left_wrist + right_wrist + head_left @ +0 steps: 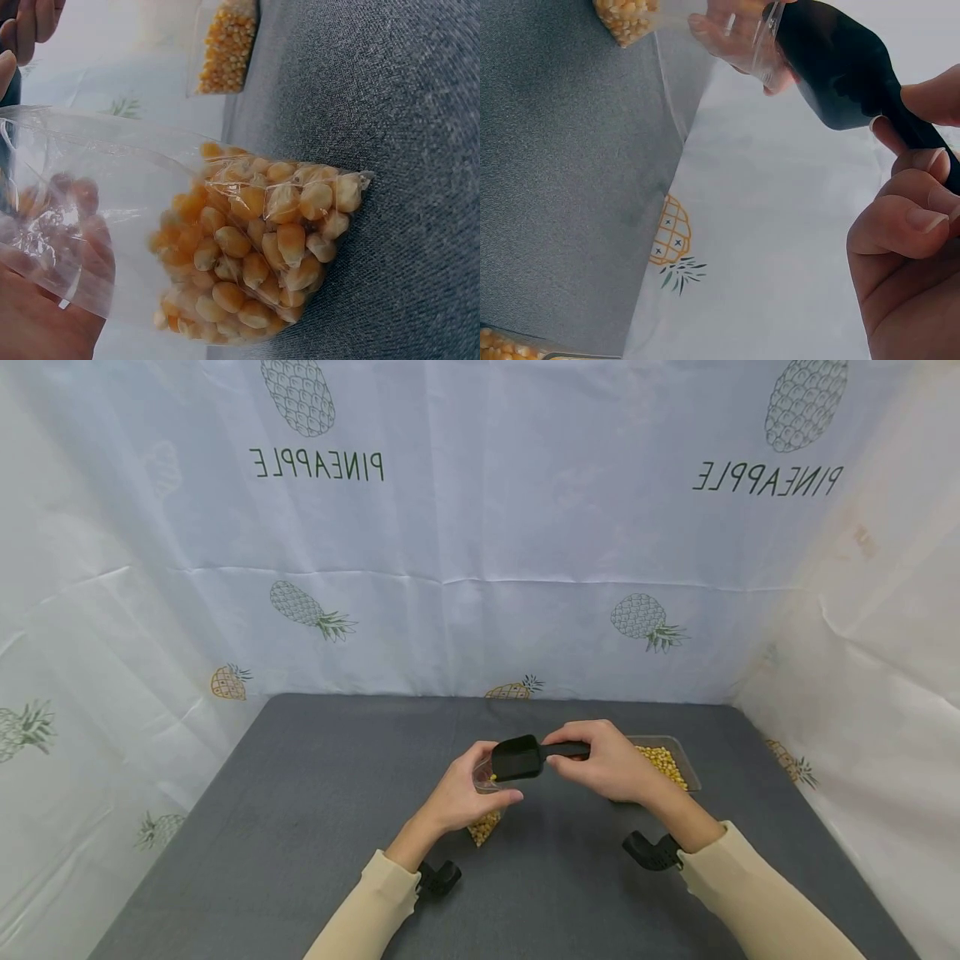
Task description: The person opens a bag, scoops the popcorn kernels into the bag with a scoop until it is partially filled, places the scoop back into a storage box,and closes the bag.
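Fingers and thumb of my left hand (456, 795) curl around the mouth of a clear plastic bag (131, 146), spreading it wide. Corn kernels (240, 255) fill its lower part, which reaches down to the cloth in the left wrist view. Between thumb and fingers, my right hand (606, 762) pinches the handle of a black scoop (516, 758). The scoop's front edge overlaps the bag's mouth, and no kernels show in its dark bowl. A yellow kernel (492, 777) shows by the scoop's lip, at the bag opening.
Behind my right hand stands a clear plastic box (693, 775) of corn kernels (662, 763), partly hidden by the hand. Grey cloth (300, 827) covers the table. White curtains with pineapple prints (480, 527) hang along the back and sides.
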Tool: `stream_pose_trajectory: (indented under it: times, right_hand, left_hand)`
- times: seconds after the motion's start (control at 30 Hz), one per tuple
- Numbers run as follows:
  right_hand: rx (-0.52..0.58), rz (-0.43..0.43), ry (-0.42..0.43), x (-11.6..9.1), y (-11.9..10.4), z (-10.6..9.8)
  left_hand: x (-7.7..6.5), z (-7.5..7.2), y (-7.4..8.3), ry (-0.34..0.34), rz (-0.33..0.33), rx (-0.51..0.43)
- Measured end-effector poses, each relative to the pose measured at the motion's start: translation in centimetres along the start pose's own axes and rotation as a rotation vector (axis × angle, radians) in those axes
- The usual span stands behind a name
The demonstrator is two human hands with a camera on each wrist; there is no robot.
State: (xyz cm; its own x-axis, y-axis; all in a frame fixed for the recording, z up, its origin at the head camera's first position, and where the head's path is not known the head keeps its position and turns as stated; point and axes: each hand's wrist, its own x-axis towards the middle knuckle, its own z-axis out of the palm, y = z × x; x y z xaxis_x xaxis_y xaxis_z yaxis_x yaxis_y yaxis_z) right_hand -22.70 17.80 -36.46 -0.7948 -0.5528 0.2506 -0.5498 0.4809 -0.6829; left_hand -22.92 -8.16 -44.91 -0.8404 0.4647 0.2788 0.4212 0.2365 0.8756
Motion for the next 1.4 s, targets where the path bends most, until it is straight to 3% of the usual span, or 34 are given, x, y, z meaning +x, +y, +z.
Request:
stream_pose_trajectory:
  times: [0.13, 0.53, 0.9, 1.2, 1.4]
  right_hand:
    - [-0.004, -0.017, 0.013, -0.2, 0.0, 0.0]
    - [0.073, 0.011, 0.084, -1.5, 0.8, -0.6]
    - [0.137, 0.120, 0.130, -2.8, 1.8, -1.8]
    - [0.046, 0.190, 0.191, -4.5, 3.9, -3.0]
    - [0.067, 0.253, 0.193, -5.5, 4.8, -3.8]
  left_hand:
    - [0.1, 0.2, -1.1, 0.008, 0.022, -0.001]
    - [0.0, 0.0, -1.2, 0.020, 0.023, 0.038]
    - [0.0, -0.1, -1.5, 0.023, 0.062, 0.047]
    - [0.0, 0.0, -1.4, 0.022, 0.042, 0.034]
    - [0.1, 0.0, -1.5, 0.022, 0.042, 0.035]
